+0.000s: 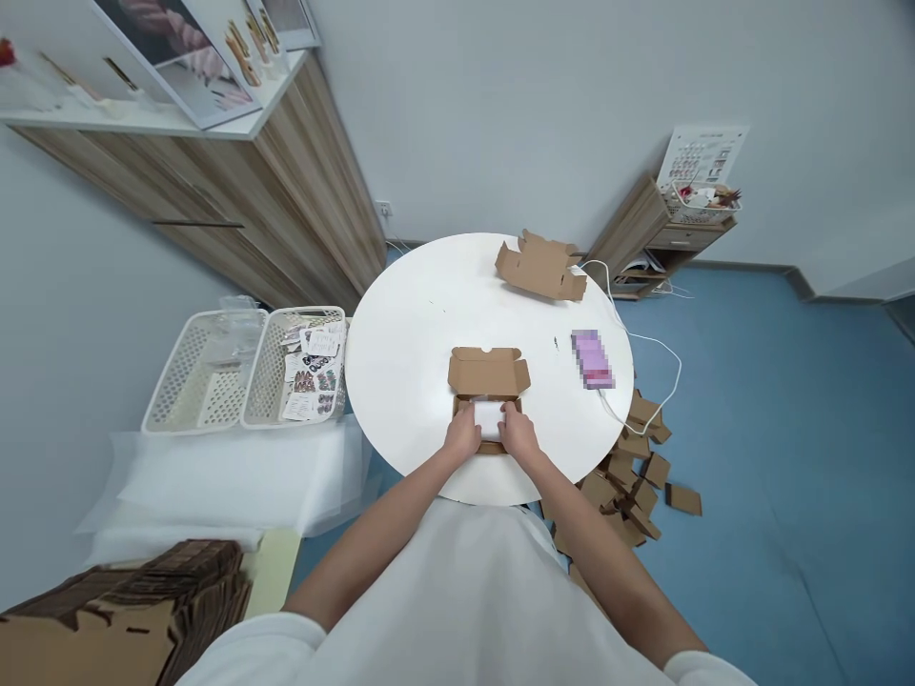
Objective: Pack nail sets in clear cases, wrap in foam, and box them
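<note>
An open brown cardboard mailer box (489,373) lies near the front of the white round table (400,353), its lid flap standing away from me. A small white packet (489,420) is in the box's tray. My left hand (463,433) grips the packet's left side, and my right hand (518,431) grips its right side. Both hands are closed, with their fingers partly inside the box. What the packet contains cannot be seen.
Toward the table's back lies an unfolded cardboard box (541,267); a phone (593,359) with a white cable is at right. White baskets (293,372), plastic wrap sheets (229,476) and stacked flat cardboard (129,610) are at left. Small boxes (629,486) lie heaped on the floor.
</note>
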The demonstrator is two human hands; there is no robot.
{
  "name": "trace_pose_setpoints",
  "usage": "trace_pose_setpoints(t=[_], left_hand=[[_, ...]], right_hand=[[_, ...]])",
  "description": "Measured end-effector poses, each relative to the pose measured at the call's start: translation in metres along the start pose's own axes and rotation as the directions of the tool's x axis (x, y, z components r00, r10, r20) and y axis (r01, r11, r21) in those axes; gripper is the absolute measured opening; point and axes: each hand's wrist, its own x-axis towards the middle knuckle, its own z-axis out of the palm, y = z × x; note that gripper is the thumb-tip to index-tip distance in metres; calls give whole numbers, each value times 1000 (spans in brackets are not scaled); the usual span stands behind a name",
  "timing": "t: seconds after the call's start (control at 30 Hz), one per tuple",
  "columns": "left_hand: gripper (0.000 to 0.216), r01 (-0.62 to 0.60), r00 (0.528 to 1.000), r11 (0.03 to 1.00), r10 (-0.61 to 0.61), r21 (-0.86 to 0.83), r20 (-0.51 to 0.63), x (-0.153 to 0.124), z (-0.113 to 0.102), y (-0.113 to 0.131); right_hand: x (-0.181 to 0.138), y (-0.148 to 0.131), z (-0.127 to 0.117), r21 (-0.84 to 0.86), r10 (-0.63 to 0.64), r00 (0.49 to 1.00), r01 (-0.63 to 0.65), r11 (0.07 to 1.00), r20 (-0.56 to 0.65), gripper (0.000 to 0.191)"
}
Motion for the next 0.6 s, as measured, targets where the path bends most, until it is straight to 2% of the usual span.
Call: trace_pose_setpoints(t=[0.1, 0.2, 0.27, 0.33, 0.43, 0.5, 0.6], left_hand=[[57, -36, 999, 999, 37, 28, -37, -6, 1, 2], [56, -167, 980, 985, 171, 45, -107, -19, -3, -4], [60, -212, 955, 974, 224, 81, -192, -29, -7, -13], [84, -153, 950, 981, 180, 122, -254, -37, -11, -26], [113, -104, 974, 984, 130, 145, -183, -39, -11, -45], [116, -124, 981, 982, 143, 145, -129, -36, -6, -53], [111, -144, 979, 981, 161, 129, -128, -28, 2, -56]], right_hand=[[0, 3, -5, -20, -108, 994, 107, 994, -28, 27], [0, 16, -20, 62, -180, 977, 188, 980, -114, 26], [6, 29, -31, 147, -151, 974, 176, 973, -168, 28], [18, 42, -41, 252, -51, 983, 95, 963, -178, 32], [41, 55, -49, 491, 119, 990, -67, 868, -75, 40], [55, 57, -50, 625, 161, 986, -153, 765, 45, 42], [68, 51, -45, 722, 139, 978, -210, 659, 158, 39]])
